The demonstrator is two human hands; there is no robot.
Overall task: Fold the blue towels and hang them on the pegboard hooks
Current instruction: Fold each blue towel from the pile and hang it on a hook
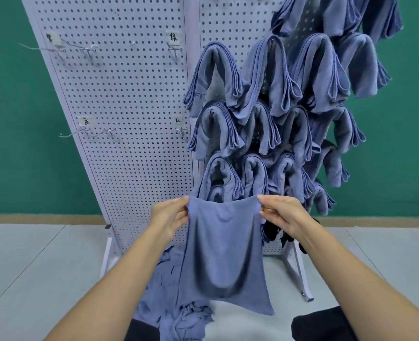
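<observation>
A blue towel [224, 254] hangs spread in front of me, held by its two top corners. My left hand [171, 217] pinches the left corner and my right hand [283, 215] pinches the right corner. Its lower edge drops toward the floor. Behind it stands a white pegboard [129, 119]. Several folded blue towels [272, 114] hang over hooks on the board's right panel. More loose blue towels [176, 313] lie heaped on the floor below my left forearm.
Bare metal hooks [90, 49] with small paper labels [174, 38] stick out of the left panel in two rows. The board's white feet [301, 274] rest on the grey floor. A green wall stands behind. Dark shapes show at the bottom edge.
</observation>
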